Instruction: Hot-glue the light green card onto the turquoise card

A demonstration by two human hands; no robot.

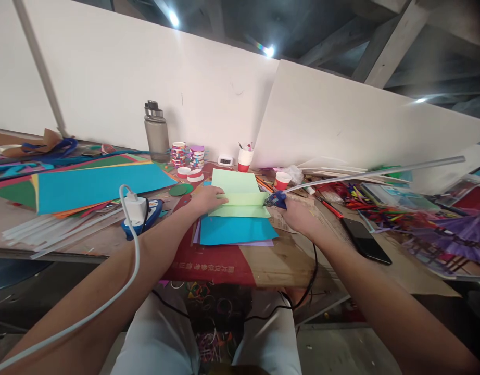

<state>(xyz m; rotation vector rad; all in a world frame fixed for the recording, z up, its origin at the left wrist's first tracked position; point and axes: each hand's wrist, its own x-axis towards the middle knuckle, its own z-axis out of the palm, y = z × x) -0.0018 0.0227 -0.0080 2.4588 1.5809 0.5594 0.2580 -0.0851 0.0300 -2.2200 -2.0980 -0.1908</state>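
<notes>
At frame centre, the left hand [209, 199] pins flimsy, crease-prone folded pale-green paper [240, 200] flat; the right hand [298, 216] grips a blue glue gun [276, 200].

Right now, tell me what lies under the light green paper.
Under the light green paper lies a blue sheet, with a purple sheet edging out below. Anything further beneath is covered.

Counted on bench: 1 grey water bottle [156, 133]; 2 red-and-white paper cups [245, 159], second one [281, 180] to its right; 1 black phone [365, 241]; 1 white charger plug [135, 207]; 1 small white clock [225, 161]; 1 light green folded sheet [238, 194]; 1 blue sheet [236, 229] beneath it; 1 large blue sheet [99, 185] at left. Hands in view: 2, left hand [209, 200] and right hand [298, 216]. Glue gun [276, 200]: 1. Tape rolls [187, 155]: several stacked, exact count not resolvable. Clear glue sticks [60, 226]: many, not countable.
</notes>
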